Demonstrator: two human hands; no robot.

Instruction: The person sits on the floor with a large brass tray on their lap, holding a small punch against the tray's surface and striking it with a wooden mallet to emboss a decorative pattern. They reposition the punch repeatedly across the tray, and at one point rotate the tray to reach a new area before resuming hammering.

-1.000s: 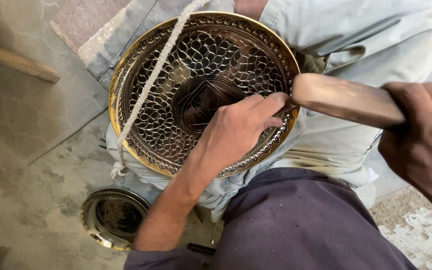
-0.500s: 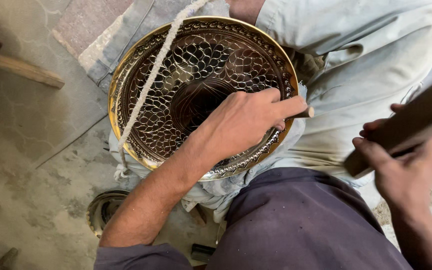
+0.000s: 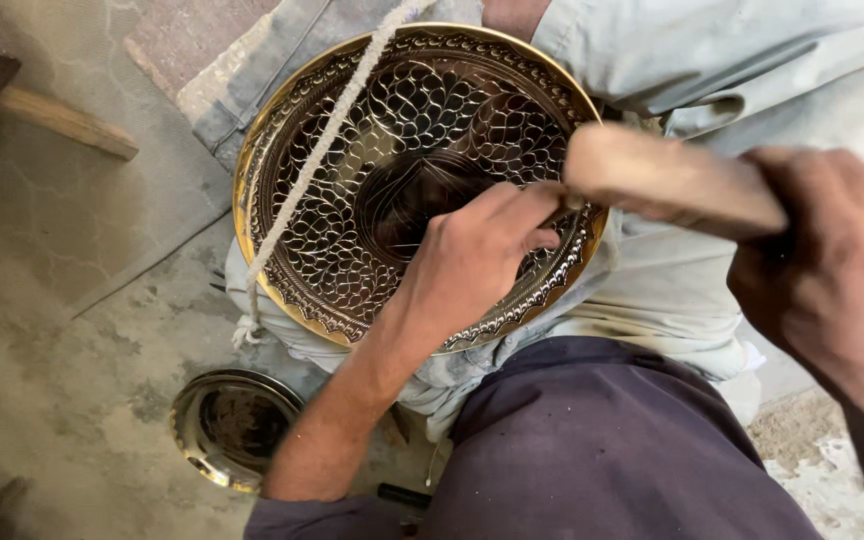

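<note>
- head view: my left hand (image 3: 472, 255) is pinched shut on a small tool i can't make out, resting on the engraved brass plate (image 3: 352, 240) in my lap.
- my right hand (image 3: 832, 280) is wrapped tight around a wooden mallet (image 3: 667, 180).
- a pale cord (image 3: 317, 160) crosses the plate; a smaller metal dish (image 3: 232, 425) sits on the floor.

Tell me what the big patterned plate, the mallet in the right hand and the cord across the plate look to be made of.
Plate: likely brass, with a polished golden rim, mirror glints and an engraved scale pattern.
Mallet: seemingly bare wood, pale tan and matte; motion blur hides any grain.
Cord: twisted off-white fibre, perhaps cotton, frayed at its knotted end.
</note>
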